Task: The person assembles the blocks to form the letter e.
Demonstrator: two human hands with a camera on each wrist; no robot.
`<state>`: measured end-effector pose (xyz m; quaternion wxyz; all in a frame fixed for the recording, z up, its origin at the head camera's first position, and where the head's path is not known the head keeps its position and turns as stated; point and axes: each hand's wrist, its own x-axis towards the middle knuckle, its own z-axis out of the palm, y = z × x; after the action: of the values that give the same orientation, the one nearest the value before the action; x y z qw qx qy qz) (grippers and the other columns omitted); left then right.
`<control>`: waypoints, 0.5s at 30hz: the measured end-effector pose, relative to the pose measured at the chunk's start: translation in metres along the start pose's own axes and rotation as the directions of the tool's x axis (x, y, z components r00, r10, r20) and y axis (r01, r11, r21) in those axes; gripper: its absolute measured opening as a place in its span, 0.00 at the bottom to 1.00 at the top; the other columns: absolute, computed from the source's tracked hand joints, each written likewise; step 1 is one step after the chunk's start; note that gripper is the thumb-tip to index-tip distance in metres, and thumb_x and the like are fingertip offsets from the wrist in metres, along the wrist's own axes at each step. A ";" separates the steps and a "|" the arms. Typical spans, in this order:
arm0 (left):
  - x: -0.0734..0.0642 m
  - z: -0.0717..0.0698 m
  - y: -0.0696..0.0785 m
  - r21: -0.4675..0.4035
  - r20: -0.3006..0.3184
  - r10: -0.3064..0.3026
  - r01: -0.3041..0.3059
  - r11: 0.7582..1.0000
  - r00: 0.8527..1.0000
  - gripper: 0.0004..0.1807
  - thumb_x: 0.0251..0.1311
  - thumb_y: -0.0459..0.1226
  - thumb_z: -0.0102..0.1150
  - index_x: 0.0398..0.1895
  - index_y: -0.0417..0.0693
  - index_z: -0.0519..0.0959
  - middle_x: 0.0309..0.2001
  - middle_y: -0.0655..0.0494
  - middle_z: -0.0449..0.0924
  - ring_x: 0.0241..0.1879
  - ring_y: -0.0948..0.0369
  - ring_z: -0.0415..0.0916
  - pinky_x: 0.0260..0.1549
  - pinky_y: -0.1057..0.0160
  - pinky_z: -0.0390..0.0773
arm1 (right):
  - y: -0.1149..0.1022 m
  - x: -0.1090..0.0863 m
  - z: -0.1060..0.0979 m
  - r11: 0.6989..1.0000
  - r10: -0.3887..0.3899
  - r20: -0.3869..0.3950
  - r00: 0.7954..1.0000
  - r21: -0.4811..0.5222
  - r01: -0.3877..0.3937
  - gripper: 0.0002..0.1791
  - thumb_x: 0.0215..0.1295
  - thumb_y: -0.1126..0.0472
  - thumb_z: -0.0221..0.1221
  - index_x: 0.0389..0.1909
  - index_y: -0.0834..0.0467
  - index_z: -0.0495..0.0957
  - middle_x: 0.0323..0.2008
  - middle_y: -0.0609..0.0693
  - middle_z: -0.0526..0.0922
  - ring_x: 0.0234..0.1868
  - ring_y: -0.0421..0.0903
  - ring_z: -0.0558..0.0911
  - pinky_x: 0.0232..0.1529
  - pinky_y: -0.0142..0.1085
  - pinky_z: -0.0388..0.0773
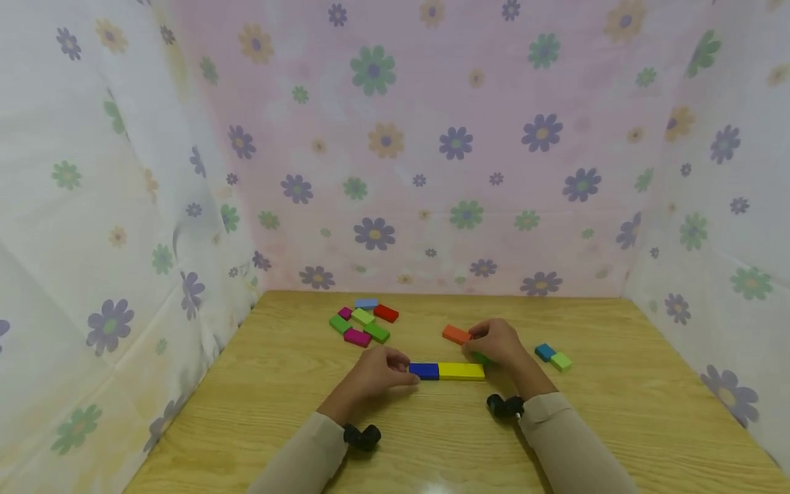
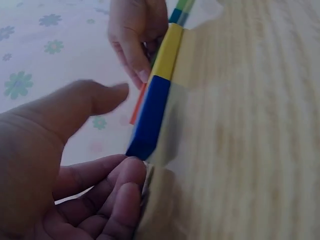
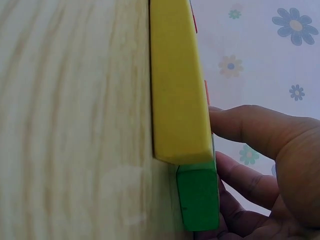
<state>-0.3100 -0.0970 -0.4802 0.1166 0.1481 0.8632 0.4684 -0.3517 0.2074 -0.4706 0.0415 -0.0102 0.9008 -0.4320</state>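
Note:
My left hand (image 1: 375,372) is at the left end of a dark blue block (image 1: 424,371); its thumb stands apart in the left wrist view, and fingertips (image 2: 134,165) lie against or just beside the blue end. A yellow block (image 1: 461,371) continues end to end from the blue one. Beyond the yellow block's right end, my right hand (image 1: 498,342) bends around a green block (image 3: 198,197), partly hidden, and seems to hold it. An orange block (image 1: 456,334) lies by that hand's fingertips; whether they touch it is unclear.
Back left on the wooden table (image 1: 278,425), a loose cluster includes a light blue block (image 1: 367,304), a red block (image 1: 386,313) and a magenta block (image 1: 357,337). Right of my right hand lie a blue block (image 1: 545,353) and a lime block (image 1: 560,361). Flowered cloth (image 1: 407,178) surrounds the table.

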 end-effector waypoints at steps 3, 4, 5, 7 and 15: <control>0.001 -0.006 0.002 -0.043 -0.004 -0.006 0.005 0.999 1.000 0.29 0.56 0.56 0.75 0.55 0.51 0.85 0.44 0.61 0.84 0.44 0.60 0.81 0.46 0.57 0.83 | 0.001 0.000 -0.001 1.000 0.000 0.004 1.000 -0.002 0.000 0.27 0.56 0.56 0.75 0.56 0.63 0.84 0.50 0.58 0.85 0.48 0.54 0.83 0.53 0.50 0.82; 0.002 -0.009 0.002 -0.047 -0.026 0.003 -0.005 0.999 1.000 0.28 0.58 0.56 0.74 0.56 0.50 0.85 0.44 0.60 0.84 0.44 0.59 0.81 0.46 0.56 0.83 | 0.001 0.000 -0.001 1.000 -0.001 0.004 1.000 0.001 0.001 0.27 0.56 0.56 0.75 0.56 0.63 0.84 0.50 0.58 0.85 0.48 0.54 0.83 0.53 0.50 0.82; 0.003 -0.011 0.003 -0.040 -0.054 0.014 -0.016 0.999 0.998 0.26 0.60 0.54 0.73 0.56 0.50 0.85 0.44 0.60 0.84 0.44 0.59 0.81 0.46 0.56 0.83 | 0.001 -0.001 -0.001 1.000 0.002 0.000 1.000 0.005 -0.002 0.27 0.56 0.56 0.75 0.56 0.62 0.84 0.49 0.57 0.85 0.48 0.54 0.83 0.53 0.50 0.82; 0.006 -0.017 0.003 0.016 -0.120 0.053 -0.052 0.999 0.991 0.21 0.65 0.49 0.69 0.55 0.49 0.85 0.44 0.60 0.84 0.43 0.60 0.80 0.45 0.57 0.82 | 0.002 -0.002 0.000 1.000 -0.005 -0.001 1.000 0.006 0.005 0.27 0.56 0.56 0.75 0.56 0.63 0.84 0.50 0.58 0.85 0.48 0.53 0.83 0.53 0.50 0.82; 0.020 -0.037 -0.006 0.366 -0.211 0.248 -0.159 0.917 0.946 0.17 0.65 0.33 0.67 0.57 0.42 0.84 0.51 0.51 0.85 0.48 0.54 0.83 0.47 0.55 0.85 | 0.003 -0.007 -0.001 0.999 -0.030 -0.006 1.000 0.012 0.030 0.27 0.55 0.56 0.75 0.55 0.62 0.84 0.51 0.59 0.84 0.48 0.54 0.82 0.52 0.51 0.81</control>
<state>-0.3421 -0.1211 -0.4670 -0.0719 0.1947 0.9190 0.3351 -0.3449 0.2107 -0.4719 0.0328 -0.0221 0.8982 -0.4379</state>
